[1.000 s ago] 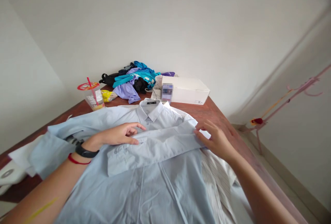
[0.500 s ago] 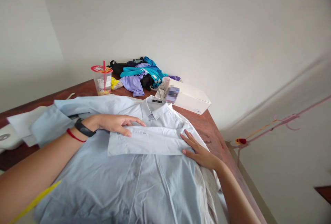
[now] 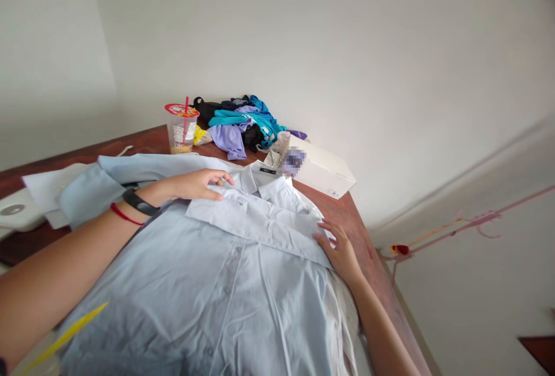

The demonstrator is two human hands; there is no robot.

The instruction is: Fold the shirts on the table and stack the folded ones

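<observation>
A pale blue button shirt (image 3: 208,295) lies spread on the brown table (image 3: 347,208), collar (image 3: 260,176) at the far end. One sleeve (image 3: 255,222) is folded across the chest. My left hand (image 3: 195,184) rests on the cuff end of that sleeve near the collar, fingers curled on the cloth. My right hand (image 3: 340,249) presses flat on the sleeve's fold at the shirt's right edge. The other sleeve (image 3: 104,182) stretches out to the left. A black band and a red string sit on my left wrist.
At the far end stand a plastic cup with a red lid and straw (image 3: 182,128), a heap of teal, purple and black clothes (image 3: 238,124) and a white box (image 3: 323,170). A striped garment (image 3: 344,312) lies under the shirt's right side. White items (image 3: 17,211) sit at the left.
The folded sleeve's cuff has moved up toward the collar, so the sleeve now lies slanted. My left hand went with it; my right hand stayed at the right fold. The view shifted a little.
</observation>
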